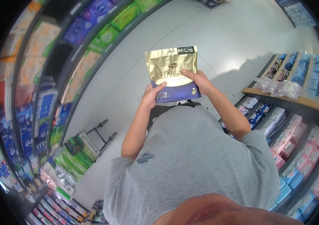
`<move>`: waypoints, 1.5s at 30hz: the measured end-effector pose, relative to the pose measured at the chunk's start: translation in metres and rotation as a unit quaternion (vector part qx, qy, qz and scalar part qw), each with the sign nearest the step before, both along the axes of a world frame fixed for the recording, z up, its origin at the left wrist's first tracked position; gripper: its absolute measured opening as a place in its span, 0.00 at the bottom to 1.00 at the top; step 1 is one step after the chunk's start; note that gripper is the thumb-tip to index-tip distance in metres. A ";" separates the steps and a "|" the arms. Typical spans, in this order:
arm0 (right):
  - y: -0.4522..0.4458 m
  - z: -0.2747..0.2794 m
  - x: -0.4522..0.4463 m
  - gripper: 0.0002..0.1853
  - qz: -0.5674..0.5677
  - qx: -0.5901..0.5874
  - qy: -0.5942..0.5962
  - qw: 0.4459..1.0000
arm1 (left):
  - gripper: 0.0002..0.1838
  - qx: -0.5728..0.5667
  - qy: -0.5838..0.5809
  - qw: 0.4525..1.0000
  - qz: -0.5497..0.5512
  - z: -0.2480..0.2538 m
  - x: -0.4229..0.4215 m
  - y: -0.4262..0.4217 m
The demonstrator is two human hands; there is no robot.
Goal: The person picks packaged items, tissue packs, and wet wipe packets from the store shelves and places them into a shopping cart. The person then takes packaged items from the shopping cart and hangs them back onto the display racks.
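Note:
Between my two hands is a gold and dark blue soft package (172,64), held upright in front of my body. Its top corner carries a black label reading "M-L", and a "2" shows on the blue lower part. My left hand (151,94) grips the lower left edge, thumb across the front. On the opposite side my right hand (198,80) is closed on the right edge, its thumb pressed on the printed front. The fingers behind the package are hidden.
Tall shelves with green packs (105,37) and purple packs curve along the left. A wheeled cart (95,140) with green goods stands lower left. At right, a wooden-edged shelf (291,98) holds blue packs, with pink packs (291,137) below. Pale floor tiles (129,71) lie between.

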State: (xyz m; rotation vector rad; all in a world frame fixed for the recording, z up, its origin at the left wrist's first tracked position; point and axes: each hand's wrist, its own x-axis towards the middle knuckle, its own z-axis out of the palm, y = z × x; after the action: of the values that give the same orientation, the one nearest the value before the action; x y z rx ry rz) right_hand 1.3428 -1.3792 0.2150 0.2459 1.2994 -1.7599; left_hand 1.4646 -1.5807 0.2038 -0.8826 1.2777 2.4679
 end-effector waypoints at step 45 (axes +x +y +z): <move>0.113 0.055 -0.856 0.23 -0.176 0.171 0.249 0.937 | 0.17 0.037 0.125 0.978 -0.164 0.021 -0.963 0.084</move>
State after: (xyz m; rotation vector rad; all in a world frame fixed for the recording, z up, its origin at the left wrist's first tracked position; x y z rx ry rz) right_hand 0.4864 -1.2662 0.2700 0.2482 2.0388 -1.9599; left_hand 0.5019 -1.4971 0.2245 -0.3160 1.2784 2.3906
